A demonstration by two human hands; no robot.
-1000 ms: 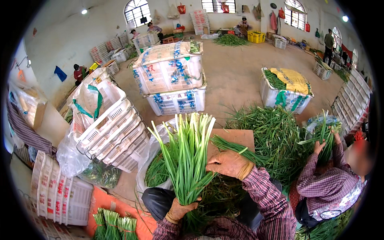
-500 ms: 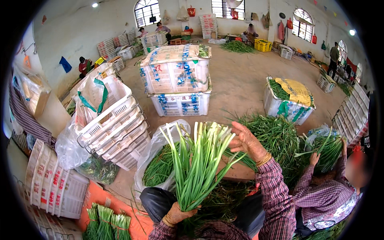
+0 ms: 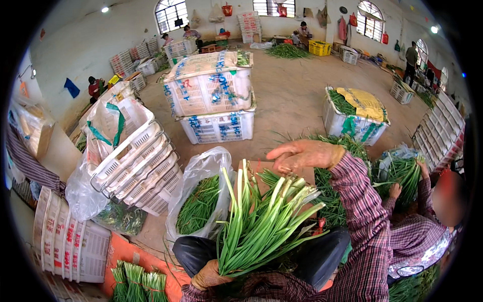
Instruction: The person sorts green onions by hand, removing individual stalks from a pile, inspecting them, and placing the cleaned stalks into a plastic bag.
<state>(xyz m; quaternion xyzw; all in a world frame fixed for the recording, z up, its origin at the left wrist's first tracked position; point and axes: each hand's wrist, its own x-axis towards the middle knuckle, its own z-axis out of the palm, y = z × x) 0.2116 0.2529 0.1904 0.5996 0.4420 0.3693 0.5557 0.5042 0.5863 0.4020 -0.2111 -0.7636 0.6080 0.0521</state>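
Observation:
My left hand [image 3: 211, 275] grips a loose bunch of garlic chives [image 3: 261, 226] low down, near the leaf ends. Its pale stem ends fan upward and to the right over my lap. Just above those ends hovers my right hand [image 3: 304, 155], fingers stretched to the left, nothing visible in it. Behind the bunch is a brown board [image 3: 306, 172]. A clear plastic bag [image 3: 176, 201] with more chives stands beyond my left knee. At lower left, several tied chive bundles [image 3: 135, 282] rest on an orange sheet [image 3: 116, 251].
A co-worker [image 3: 410, 241] sits close on my right, both hands on chives. Stacked white crates [image 3: 146, 166] stand to the left, with tipped crates [image 3: 75, 241] below them. Ahead are two stacked crates [image 3: 214, 95] and a filled crate [image 3: 352, 121] with a yellow sack.
My right hand has moved left over the stem ends, its fingers now pointing left. The bunch has dropped lower and spread to the right. The view has shifted slightly.

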